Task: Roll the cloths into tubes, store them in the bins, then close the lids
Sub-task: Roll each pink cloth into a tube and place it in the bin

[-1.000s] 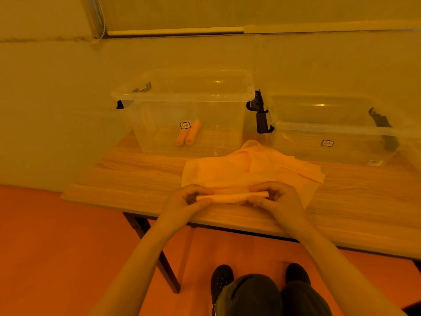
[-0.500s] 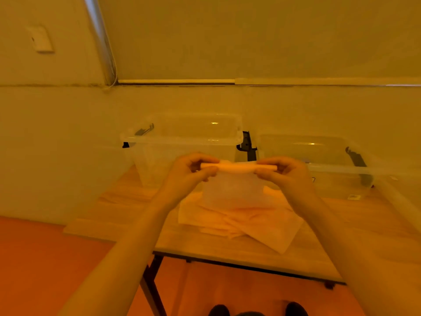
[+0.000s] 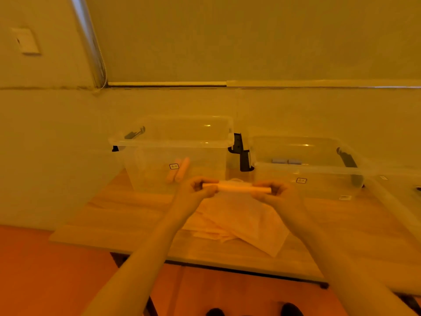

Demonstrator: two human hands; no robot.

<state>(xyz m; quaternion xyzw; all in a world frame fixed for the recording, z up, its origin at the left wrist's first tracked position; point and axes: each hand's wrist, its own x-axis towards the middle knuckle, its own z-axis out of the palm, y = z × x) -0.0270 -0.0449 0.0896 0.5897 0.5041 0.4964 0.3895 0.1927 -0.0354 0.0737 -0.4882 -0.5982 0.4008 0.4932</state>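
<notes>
Head view. Rolled cloth (image 3: 237,187) was held level in the air above the counter (image 3: 127,213), just in front of the gap between the two bins. Left hand (image 3: 196,189) had its grip curled around the roll's left end; right hand (image 3: 276,190) had its grip pinched on the right end. Both grips were grasping the roll, neither released.

Cloth pile (image 3: 239,222), loose and unrolled, lay on the counter directly beneath the roll, one corner reaching toward the counter's near edge.

Left bin (image 3: 145,169), clear plastic, stood behind the roll and to its left; two orange rolls (image 3: 178,172) lay inside it. Right bin (image 3: 323,179) stood behind and to the roll's right, with two grey rolls (image 3: 286,161) against its back wall. Black latches (image 3: 242,153) hung between the bins. Both bins were without lids on top.
</notes>
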